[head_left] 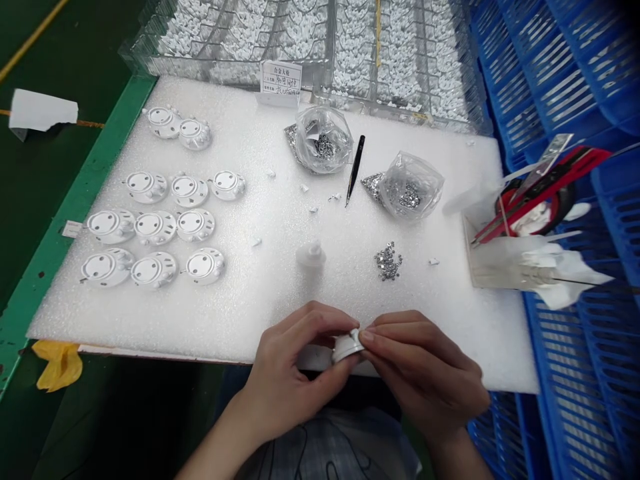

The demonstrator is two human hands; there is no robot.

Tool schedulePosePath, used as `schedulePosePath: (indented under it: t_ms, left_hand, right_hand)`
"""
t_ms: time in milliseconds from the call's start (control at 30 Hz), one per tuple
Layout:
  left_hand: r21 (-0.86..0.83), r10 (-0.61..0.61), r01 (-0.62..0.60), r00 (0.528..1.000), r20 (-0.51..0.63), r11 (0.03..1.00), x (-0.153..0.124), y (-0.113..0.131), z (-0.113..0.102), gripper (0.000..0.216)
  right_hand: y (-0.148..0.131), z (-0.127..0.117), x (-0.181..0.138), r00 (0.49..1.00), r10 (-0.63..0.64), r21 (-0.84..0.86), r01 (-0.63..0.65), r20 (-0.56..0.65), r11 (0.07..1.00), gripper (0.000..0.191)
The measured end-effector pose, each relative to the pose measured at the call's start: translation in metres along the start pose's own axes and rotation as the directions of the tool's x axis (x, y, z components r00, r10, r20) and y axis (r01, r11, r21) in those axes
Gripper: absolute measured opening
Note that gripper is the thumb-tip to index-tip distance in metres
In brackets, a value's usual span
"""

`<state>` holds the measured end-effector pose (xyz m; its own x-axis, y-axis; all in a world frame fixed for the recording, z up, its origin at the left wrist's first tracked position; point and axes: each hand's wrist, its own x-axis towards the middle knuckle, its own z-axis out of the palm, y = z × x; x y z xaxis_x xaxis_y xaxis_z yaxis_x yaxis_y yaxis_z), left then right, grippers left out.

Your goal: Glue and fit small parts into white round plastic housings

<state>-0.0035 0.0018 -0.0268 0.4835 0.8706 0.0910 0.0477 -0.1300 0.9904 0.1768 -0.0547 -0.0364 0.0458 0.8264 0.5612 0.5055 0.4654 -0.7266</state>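
Holding white piece [345, 347], near foam edge [200, 352], bottle [311, 256] beyond

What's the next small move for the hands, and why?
Probably a light press by the right hand on the small white protrusion, with the left hand bracing the white domed part. The left thumb and fingers hold the part from opposite sides, and the right fingertips are at the protrusion. Whether it's fully seated, I can't tell.
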Motion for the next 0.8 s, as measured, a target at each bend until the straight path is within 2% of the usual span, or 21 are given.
schedulePosePath:
  t_ms: [100, 200, 333, 500, 800]
  left_hand:
    - [-0.065, -0.037, 0.043, 0.995, 0.092, 0.997, -0.0006, -0.0007, -0.0056, 0.030]
    - [-0.098, -0.039, 0.053, 0.990, 0.133, 0.994, -0.0006, -0.0016, -0.0087, 0.031]
    - [-0.098, -0.023, 0.036, 0.990, 0.138, 0.995, 0.0002, -0.0024, -0.0093, 0.026]
    - [-0.090, -0.002, 0.014, 0.990, 0.138, 0.996, -0.0002, -0.0034, -0.0094, 0.027]
    - [-0.075, 0.007, 0.005, 0.988, 0.156, 0.997, 0.0019, -0.0023, -0.0115, 0.027]
  right_hand:
    - [0.0003, -0.0012, -0.0006, 1.000, 0.004, -0.011, -0.004, -0.012, 1.000, 0.043]
    - [0.0004, -0.0022, -0.0005, 1.000, -0.006, -0.013, 0.006, 0.006, 1.000, 0.039]
    - [0.0014, -0.0023, -0.0022, 1.000, 0.018, -0.004, -0.018, -0.008, 1.000, 0.033]
    - [0.0041, -0.0002, -0.0062, 0.997, 0.048, 0.105, -0.042, -0.057, 0.994, 0.039]
    - [0.0048, 0.0000, -0.0028, 0.998, 0.062, 0.164, -0.056, -0.032, 0.985, 0.036]
